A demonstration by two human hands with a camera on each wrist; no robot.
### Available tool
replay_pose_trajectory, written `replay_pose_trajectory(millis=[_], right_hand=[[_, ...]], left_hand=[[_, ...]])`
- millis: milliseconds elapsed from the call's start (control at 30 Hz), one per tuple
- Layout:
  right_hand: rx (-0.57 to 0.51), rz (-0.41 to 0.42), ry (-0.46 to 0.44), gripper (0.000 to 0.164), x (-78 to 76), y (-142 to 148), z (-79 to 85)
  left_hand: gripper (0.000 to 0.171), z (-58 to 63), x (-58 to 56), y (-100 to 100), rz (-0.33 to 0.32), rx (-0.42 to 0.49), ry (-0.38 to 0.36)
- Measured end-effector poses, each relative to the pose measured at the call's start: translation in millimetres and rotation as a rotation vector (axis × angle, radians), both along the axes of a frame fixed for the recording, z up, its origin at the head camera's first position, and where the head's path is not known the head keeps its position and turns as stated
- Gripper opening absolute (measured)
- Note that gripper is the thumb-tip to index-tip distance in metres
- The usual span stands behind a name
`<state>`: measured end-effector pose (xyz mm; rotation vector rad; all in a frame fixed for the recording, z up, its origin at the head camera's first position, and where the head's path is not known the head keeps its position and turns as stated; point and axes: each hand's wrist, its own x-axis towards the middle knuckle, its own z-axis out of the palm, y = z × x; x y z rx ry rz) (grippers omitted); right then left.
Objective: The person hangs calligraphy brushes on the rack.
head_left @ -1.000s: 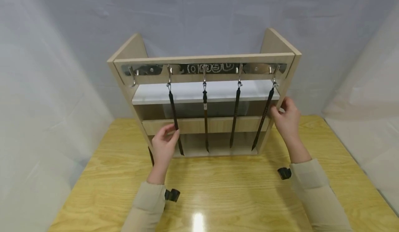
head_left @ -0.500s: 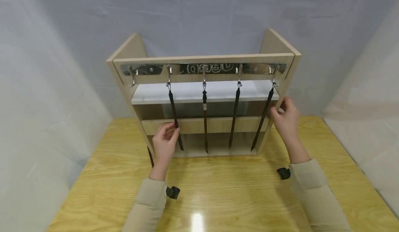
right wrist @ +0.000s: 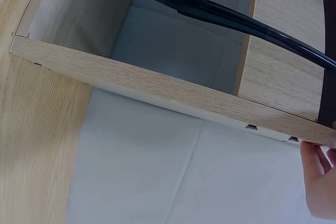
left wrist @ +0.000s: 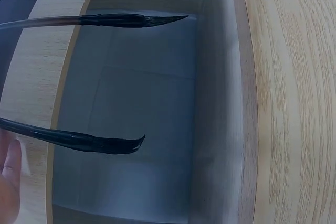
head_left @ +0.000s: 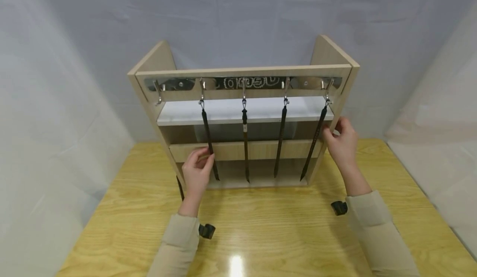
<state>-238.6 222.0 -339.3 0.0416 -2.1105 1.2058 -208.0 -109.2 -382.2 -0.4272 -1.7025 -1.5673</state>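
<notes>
Several dark calligraphy brushes hang tip down from the hooks of a wooden shelf unit (head_left: 244,71). My left hand (head_left: 196,173) pinches the leftmost hanging brush (head_left: 206,128) partway down its handle. That brush's slightly bent bristle tip (left wrist: 121,145) shows in the left wrist view, where only part of the hand (left wrist: 9,187) appears. My right hand (head_left: 342,142) grips the unit's right side panel (head_left: 337,111). Seen from the right wrist, its fingers (right wrist: 312,163) lie against the outer face of the panel. The second brush (head_left: 245,144) hangs beside the held one.
A metal hook rail (head_left: 257,82) spans the top board; its far-left hook (head_left: 158,92) bears no brush. A thin dark stick-like thing (head_left: 180,187) shows behind my left hand, partly hidden. The unit stands on a wood-grain table (head_left: 279,227) before pale cloth (head_left: 242,24).
The tip of the brush in my left hand has risen slightly since a second ago. Both hands keep almost the same place.
</notes>
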Motion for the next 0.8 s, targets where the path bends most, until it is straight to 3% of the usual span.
replay_pose_trajectory(millis=[433, 800], right_hand=[[-0.018, 0.005, 0.011, 0.021, 0.8, 0.1, 0.5], [-0.012, 0.000, 0.000, 0.021, 0.9, -0.4, 0.6]], left_hand=[[0.016, -3.9, 6.8, -2.8, 0.010, -0.054, 0.002], [0.016, -9.7, 21.5, -16.8, 0.032, -0.073, -0.117]])
